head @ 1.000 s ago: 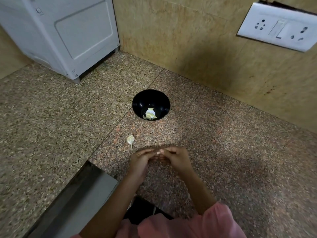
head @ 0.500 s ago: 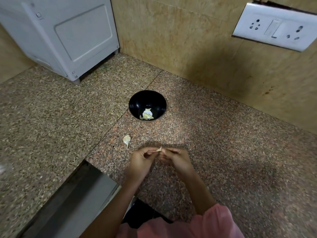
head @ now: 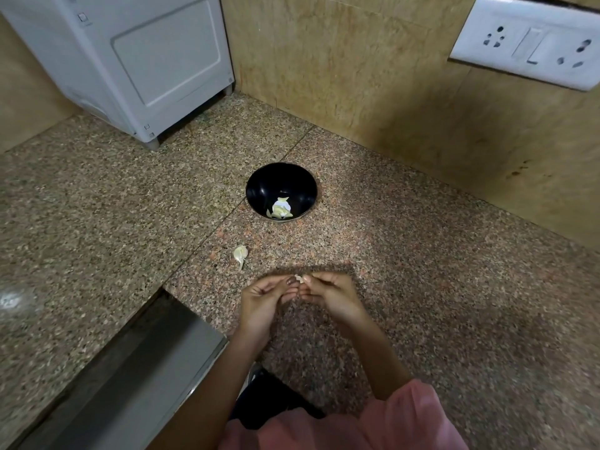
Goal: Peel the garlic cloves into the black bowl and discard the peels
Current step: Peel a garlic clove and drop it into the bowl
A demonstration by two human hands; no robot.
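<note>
A black bowl [head: 281, 190] stands on the speckled granite counter [head: 422, 287], with pale garlic pieces [head: 280, 209] lying at its bottom. An unpeeled garlic clove [head: 240, 253] lies on the counter between the bowl and my hands. My left hand [head: 264, 298] and my right hand [head: 331, 295] meet just above the counter's near part. Together their fingertips pinch a small garlic clove [head: 299, 279], which is mostly hidden by the fingers.
A white appliance [head: 136, 60] stands at the back left on the counter. A white socket plate [head: 532, 43] is on the tan wall at the upper right. A steel sink edge [head: 130, 368] drops off at the lower left, close to my left forearm.
Both hands stay together on the small clove, fingers shifting slightly. The view has moved a little; the bowl and the loose clove have not moved.
</note>
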